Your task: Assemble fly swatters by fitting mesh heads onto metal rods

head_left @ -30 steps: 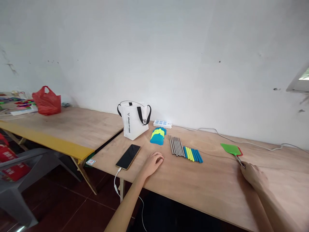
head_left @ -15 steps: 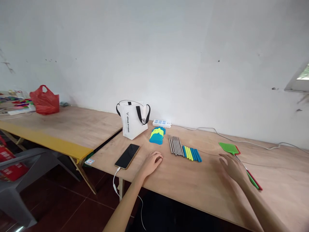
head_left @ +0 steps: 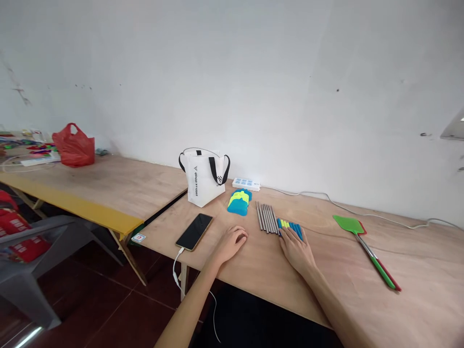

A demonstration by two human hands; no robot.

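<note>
My left hand (head_left: 232, 243) rests on the wooden table, loosely curled, with a gap between thumb and fingers and nothing seen in it. My right hand (head_left: 297, 250) lies palm down, fingers stretched over a row of blue and yellow handle sleeves (head_left: 286, 224), partly covering them. Left of that row several thin grey metal rods (head_left: 267, 217) lie side by side. Behind them is a fanned stack of blue and yellow flat swatter heads (head_left: 238, 207). Two fly swatters, a green one (head_left: 348, 224) on top of a red one (head_left: 364, 228), lie to the right.
A phone (head_left: 195, 232) with a white cable lies left of my left hand. Behind it stand a white bag (head_left: 203, 181) with black handles and a power strip (head_left: 246, 183) by the wall. A second table (head_left: 145, 179) on the left carries a red plastic bag (head_left: 74, 147). A grey chair (head_left: 68, 237) stands below.
My right hand has moved left from beside the fly swatters onto the blue and yellow sleeves. My left hand stays in place. The view has shifted slightly.
</note>
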